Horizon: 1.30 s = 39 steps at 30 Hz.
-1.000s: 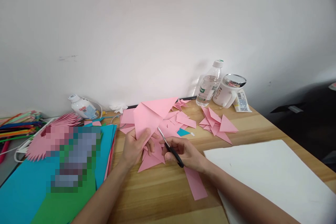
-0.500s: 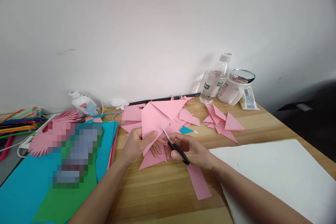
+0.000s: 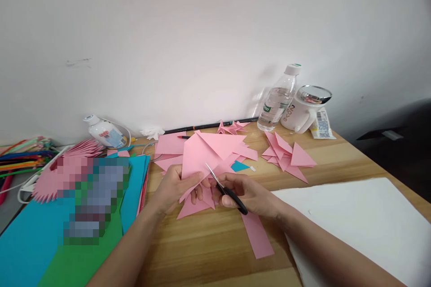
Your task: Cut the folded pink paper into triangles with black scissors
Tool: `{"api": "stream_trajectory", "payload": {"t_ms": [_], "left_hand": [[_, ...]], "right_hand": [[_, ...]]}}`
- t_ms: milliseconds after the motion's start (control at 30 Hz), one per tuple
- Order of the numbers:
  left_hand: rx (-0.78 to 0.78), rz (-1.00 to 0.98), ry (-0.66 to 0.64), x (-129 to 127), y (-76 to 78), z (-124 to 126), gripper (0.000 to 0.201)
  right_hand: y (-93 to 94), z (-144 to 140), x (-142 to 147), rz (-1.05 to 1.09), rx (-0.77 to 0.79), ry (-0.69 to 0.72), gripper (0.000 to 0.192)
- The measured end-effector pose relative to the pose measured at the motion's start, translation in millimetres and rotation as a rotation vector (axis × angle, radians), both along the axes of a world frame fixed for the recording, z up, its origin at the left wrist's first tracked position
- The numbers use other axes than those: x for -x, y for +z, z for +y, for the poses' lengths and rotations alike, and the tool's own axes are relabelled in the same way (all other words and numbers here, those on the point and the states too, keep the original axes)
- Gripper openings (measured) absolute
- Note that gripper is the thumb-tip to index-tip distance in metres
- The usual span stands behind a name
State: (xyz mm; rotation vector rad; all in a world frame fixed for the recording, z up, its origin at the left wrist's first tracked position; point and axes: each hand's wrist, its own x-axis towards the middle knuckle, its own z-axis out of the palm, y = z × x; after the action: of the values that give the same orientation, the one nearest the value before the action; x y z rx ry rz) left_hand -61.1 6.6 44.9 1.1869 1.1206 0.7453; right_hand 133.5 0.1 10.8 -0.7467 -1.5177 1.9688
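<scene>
My left hand (image 3: 175,187) grips the lower edge of a folded pink paper sheet (image 3: 205,152), holding it tilted up off the wooden table (image 3: 208,242). My right hand (image 3: 247,193) holds black-handled scissors (image 3: 225,189); their silver blades point up-left into the pink sheet's edge. Under both hands lie loose pink triangles (image 3: 195,206) and a pink paper strip (image 3: 258,235).
A pile of folded pink triangles (image 3: 288,156) lies right of centre; a water bottle (image 3: 278,97) and white mug (image 3: 303,110) stand by the wall. A large white sheet (image 3: 353,224) covers the right. Blue and green paper (image 3: 30,242), a glue bottle (image 3: 103,132) and coloured sticks (image 3: 23,159) are left.
The view has shifted slightly. The pink sheet has tipped lower and flatter, and the scissors have moved a little further right along its edge.
</scene>
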Motion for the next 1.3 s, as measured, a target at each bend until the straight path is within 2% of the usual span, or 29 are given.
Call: {"api": "stream_trajectory", "payload": {"t_ms": [400,633,900,1300], "left_hand": [[0.088,-0.014,0.027,-3.2,2.2,-1.8,0.028],[0.04,0.022,0.003,0.4,1.4,-1.4,0.026],[0.117,-0.017,-0.037,0.7,3.4,-2.7,0.03],[0.11,-0.002,-0.065,2.6,1.7,-2.5,0.032]], "right_hand": [[2.3,-3.4,0.3,-0.009,0.017,-0.005,0.036],[1.9,-4.8,1.1,0.007,0.058,-0.012,0.035],[5.3,-4.8,3.1,-0.011,0.045,-0.025,0.036],[-0.7,-5.6,4.6,0.022,0.031,-0.029,0.031]]}}
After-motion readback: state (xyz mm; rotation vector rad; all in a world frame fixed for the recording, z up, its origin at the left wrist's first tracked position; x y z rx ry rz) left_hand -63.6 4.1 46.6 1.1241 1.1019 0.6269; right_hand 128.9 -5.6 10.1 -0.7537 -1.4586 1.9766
